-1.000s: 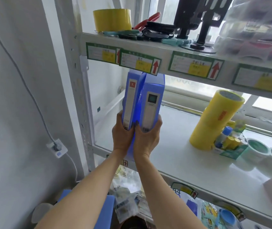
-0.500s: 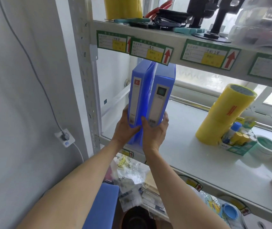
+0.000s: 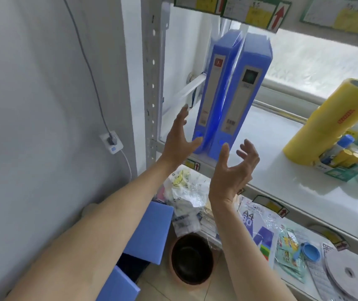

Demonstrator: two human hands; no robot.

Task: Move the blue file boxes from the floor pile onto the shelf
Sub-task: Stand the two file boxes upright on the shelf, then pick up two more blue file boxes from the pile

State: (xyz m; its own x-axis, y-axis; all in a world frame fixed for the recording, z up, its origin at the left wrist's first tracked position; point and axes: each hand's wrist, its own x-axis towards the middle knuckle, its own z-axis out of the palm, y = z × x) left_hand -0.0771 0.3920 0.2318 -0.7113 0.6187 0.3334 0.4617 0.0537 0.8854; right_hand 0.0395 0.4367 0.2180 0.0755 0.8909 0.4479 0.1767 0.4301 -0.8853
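Note:
Two blue file boxes stand upright side by side at the left end of the white shelf. The left box carries a red tag, the right box a dark square label. My left hand hovers just in front of the left box's foot, fingers spread, holding nothing. My right hand is open below and in front of the right box, fingers curled apart. More blue file boxes lie on the floor below my left forearm.
Yellow tape rolls and a carton of glue sticks sit further right on the shelf. A perforated grey upright bounds the shelf's left. Below are plastic bags, an A4 paper pack and a brown bin.
Both hands have let go of the two file boxes and drawn back toward me with fingers spread. The boxes now stand on the shelf by themselves.

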